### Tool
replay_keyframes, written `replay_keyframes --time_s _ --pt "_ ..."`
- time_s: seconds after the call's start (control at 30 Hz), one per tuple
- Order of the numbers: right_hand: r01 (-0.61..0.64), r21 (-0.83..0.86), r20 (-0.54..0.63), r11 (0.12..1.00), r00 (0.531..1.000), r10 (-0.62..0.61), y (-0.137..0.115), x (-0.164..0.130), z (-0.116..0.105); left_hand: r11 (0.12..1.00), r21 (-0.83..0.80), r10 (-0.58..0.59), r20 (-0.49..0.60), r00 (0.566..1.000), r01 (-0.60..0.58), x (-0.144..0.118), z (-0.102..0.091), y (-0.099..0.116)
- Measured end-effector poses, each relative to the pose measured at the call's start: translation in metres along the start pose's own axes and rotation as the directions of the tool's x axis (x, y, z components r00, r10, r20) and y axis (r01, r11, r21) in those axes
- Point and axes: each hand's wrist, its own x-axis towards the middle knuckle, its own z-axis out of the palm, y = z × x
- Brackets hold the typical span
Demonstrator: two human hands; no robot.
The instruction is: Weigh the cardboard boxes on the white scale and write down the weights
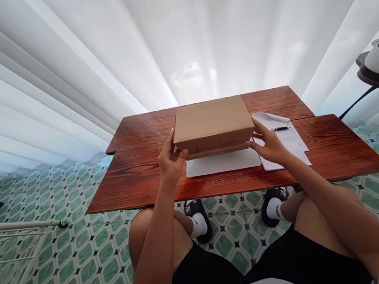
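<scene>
- The cardboard box (pixel 212 122) sat at the centre of the frame, its near edge lifted off a white mat (pixel 222 162) on the desk (pixel 336 148).
- Held only by fingertips at its two ends, it looked likely to slip or tip back down.
- It was plain brown, flat and closed.
- The left hand (pixel 170 160) had its grip curled on the left corner; the right hand (pixel 270 144) pressed the right end.
- Papers (pixel 290 138) and a pen (pixel 280 128) lay just right, close enough to be knocked.
</scene>
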Motion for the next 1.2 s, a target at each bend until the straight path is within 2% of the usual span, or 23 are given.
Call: replay_keyframes --time_s 0.33,0.63,0.97,1.2 --pt "-0.113 -0.118 -0.231 0.987 0.969 0.083 -0.002 -0.013 -0.007 0.999 0.039 0.029 0.058 0.998 -0.031 -0.005 0.026 -0.010" --pt "-0.162 -0.134 -0.247 0.978 0.961 0.125 0.003 -0.020 -0.007 0.997 0.080 0.004 0.089 0.996 -0.011 -0.011 0.032 -0.016" --pt "-0.122 -0.175 -0.218 0.977 0.973 0.082 -0.002 -0.020 0.000 0.993 0.121 -0.008 0.078 0.997 -0.002 -0.014 0.028 -0.022" --pt "-0.124 -0.229 -0.206 0.966 0.976 0.076 0.000 -0.024 0.000 0.994 0.093 0.053 0.090 0.995 -0.062 -0.016 0.027 -0.026"
